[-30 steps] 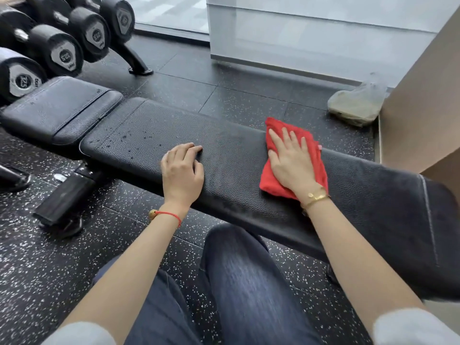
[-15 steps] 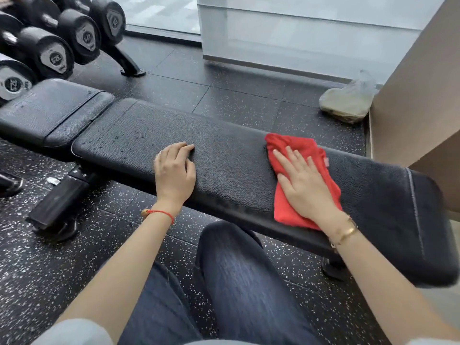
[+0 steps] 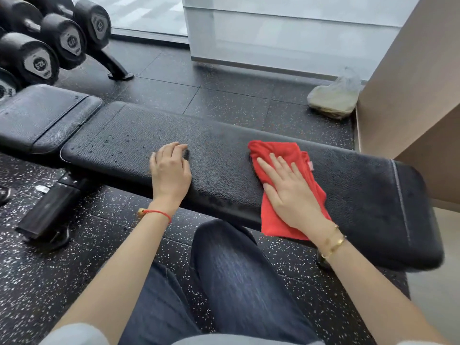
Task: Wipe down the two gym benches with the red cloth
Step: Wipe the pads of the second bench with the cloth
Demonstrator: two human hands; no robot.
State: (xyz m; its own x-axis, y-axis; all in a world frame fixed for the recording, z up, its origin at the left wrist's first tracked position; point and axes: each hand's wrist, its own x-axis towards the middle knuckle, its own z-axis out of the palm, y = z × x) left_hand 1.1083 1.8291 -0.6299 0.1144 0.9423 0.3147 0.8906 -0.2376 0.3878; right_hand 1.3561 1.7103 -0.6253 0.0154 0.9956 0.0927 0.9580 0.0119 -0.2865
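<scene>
fingers (image 3: 273, 168) of the right hand (image 3: 291, 195) lie straight and slightly spread, pressing flat on the red cloth (image 3: 278, 150); nothing is pinched. the left hand (image 3: 170, 170) rests on the desk (image 3: 219, 155), its fingers loosely curled at the pad surface, bracing and holding nothing. the cloth sits on the long black pad right of centre, its lower edge draped over the near side. judged from its folds, the cloth is soft, light and limp: best driven by a flat palm, or gathered anywhere along an edge. the pad looks firm, with a pebbled vinyl skin likely slick where droplets (image 3: 117, 143) stand near its left end. a second, smaller pad (image 3: 42, 113) lies just beyond that end. dumbbells (image 3: 37, 61) at upper left carry white number plates, too blurred to read surely; a small tag (image 3: 310, 165) on the cloth shows no legible writing.
</scene>
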